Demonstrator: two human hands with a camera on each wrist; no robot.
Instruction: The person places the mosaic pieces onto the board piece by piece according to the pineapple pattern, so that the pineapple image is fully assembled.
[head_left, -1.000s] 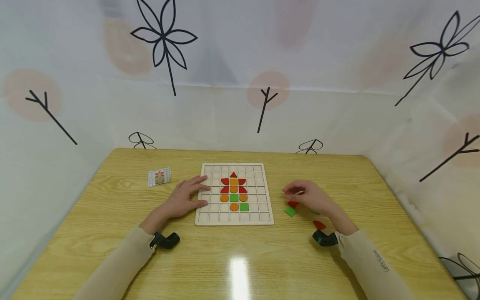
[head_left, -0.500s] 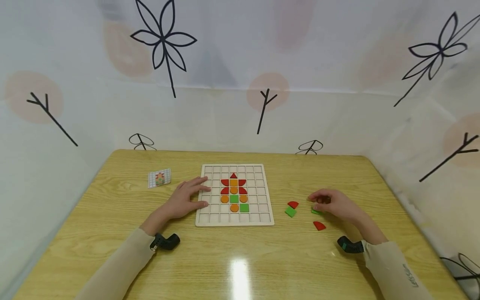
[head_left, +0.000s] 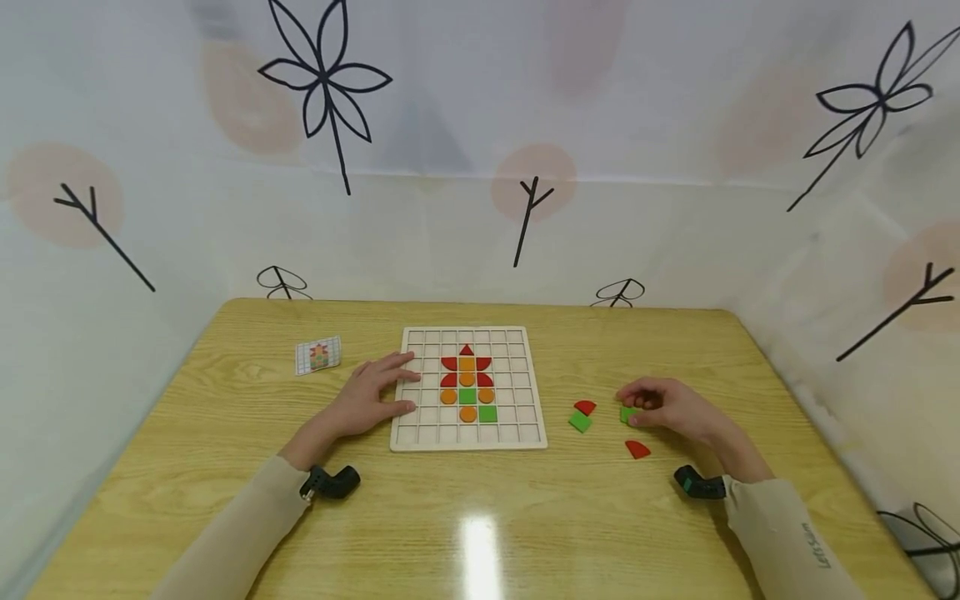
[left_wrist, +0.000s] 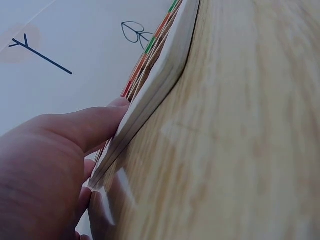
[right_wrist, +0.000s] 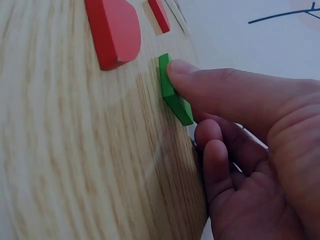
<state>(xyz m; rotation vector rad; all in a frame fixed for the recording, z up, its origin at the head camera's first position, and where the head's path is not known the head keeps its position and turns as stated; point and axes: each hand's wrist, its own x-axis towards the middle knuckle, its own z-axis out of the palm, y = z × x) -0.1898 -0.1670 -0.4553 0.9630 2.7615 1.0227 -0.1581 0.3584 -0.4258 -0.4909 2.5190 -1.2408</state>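
Note:
A pale grid board (head_left: 517, 425) lies on the table, with red, orange and green pieces set in its middle. My left hand (head_left: 369, 398) rests on its left edge, fingers spread and fairly straight. In the left wrist view, the thumb (left_wrist: 102, 122) touches the board's rim. To the right, my right hand (head_left: 671, 408) pinches a green square tile (right_wrist: 170, 90) close to the tabletop. Its thumb (right_wrist: 182, 70) presses on the tile; the index fingertip is mostly hidden behind. Nearby lie a red quarter-circle piece (head_left: 637, 449), another red piece (head_left: 585, 407) and a second green square (head_left: 580, 422).
A small card (head_left: 318, 356) printed with a coloured grid pattern lies left of the board. The wooden table (head_left: 375, 533) ends at a white patterned cloth (head_left: 420, 233) behind. Black wrist cameras (head_left: 700, 483) sit at both cuffs.
My right hand has moved right, from above the red piece to the green square beside it. That square has since shifted slightly and shows more. The left hand has stayed on the board.

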